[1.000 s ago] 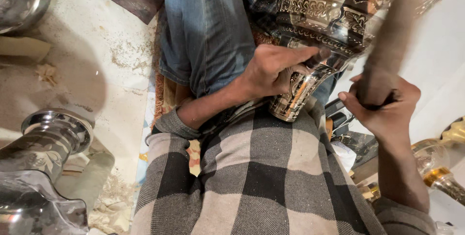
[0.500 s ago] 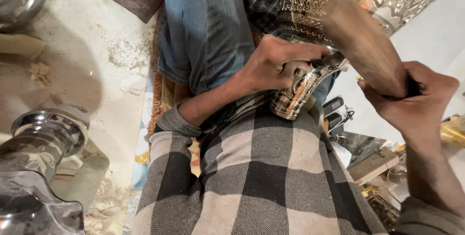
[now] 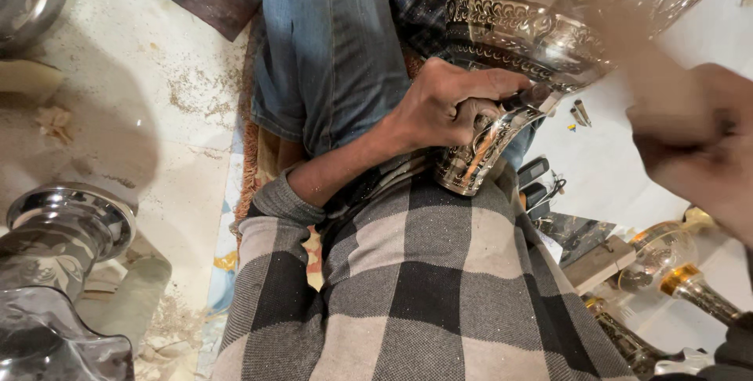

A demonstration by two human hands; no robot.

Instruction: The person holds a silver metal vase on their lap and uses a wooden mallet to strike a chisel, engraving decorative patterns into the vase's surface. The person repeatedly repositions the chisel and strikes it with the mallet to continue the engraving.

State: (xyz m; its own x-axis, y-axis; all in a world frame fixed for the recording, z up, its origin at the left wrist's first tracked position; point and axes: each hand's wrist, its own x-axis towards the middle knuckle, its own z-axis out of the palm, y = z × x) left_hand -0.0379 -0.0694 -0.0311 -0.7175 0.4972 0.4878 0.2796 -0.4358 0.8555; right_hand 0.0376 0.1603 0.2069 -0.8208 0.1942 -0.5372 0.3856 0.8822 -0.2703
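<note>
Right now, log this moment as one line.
left hand: holds small tool tip on engraved metal vase | right hand: blurred, grip unclear | vase rests on checkered lap

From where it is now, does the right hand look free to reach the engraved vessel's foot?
Probably yes: the right hand, blurred, is beside the engraved metal vessel with open space between, though the left hand already covers part of the foot.

Silver embossed vase point(image 3: 541, 28), grey-black checked cloth point(image 3: 423, 287)
</note>
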